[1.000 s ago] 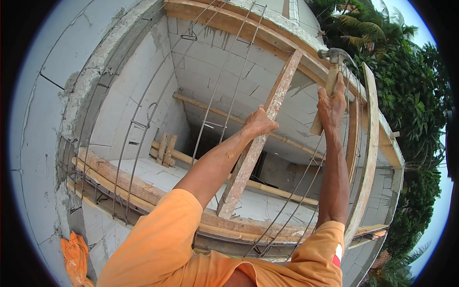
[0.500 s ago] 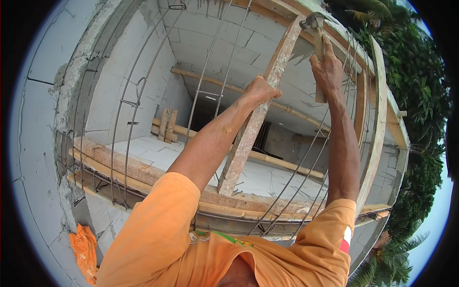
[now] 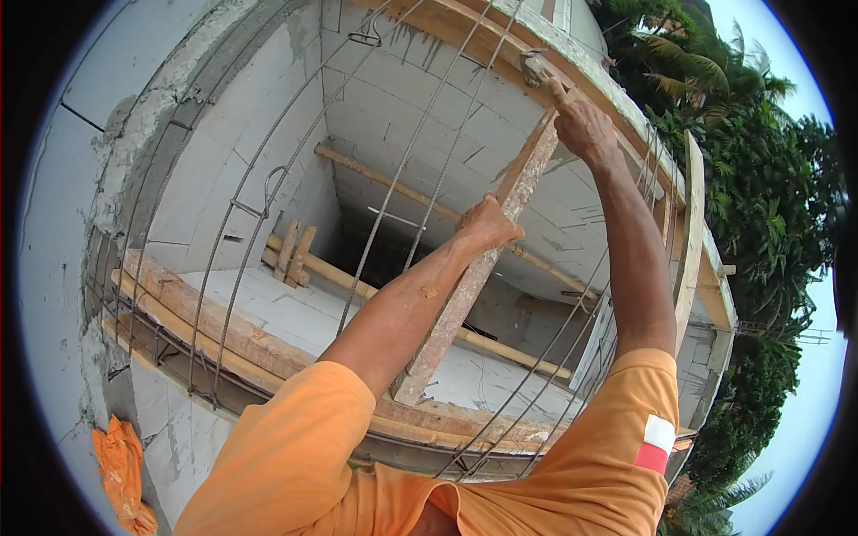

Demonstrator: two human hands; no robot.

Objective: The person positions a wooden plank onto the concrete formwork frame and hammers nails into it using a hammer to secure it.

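A rough wooden batten [image 3: 454, 313], stained with cement, spans from the near formwork board [image 3: 234, 323] up to the far formwork board [image 3: 478, 36]. My left hand [image 3: 489, 223] is wrapped around it partway along, fingers closed. Beyond that, my right hand [image 3: 585, 129] grips a hammer, index finger stretched along the handle. The hammer's metal head [image 3: 534, 70] is close to the far board, just past the batten's far end; whether it touches is unclear. Most of the handle is hidden by my hand.
Thin steel reinforcing bars [image 3: 427, 143] rise on both sides of my arms. Bamboo poles [image 3: 514, 350] cross the deep block-walled space below. An upright plank [image 3: 691, 228] stands at right, trees [image 3: 760, 179] behind it. An orange cloth [image 3: 121, 478] lies at lower left.
My right hand has swung the hammer left and away from me, onto or near the far board. My left hand keeps its hold on the batten. The whole view has shifted somewhat.
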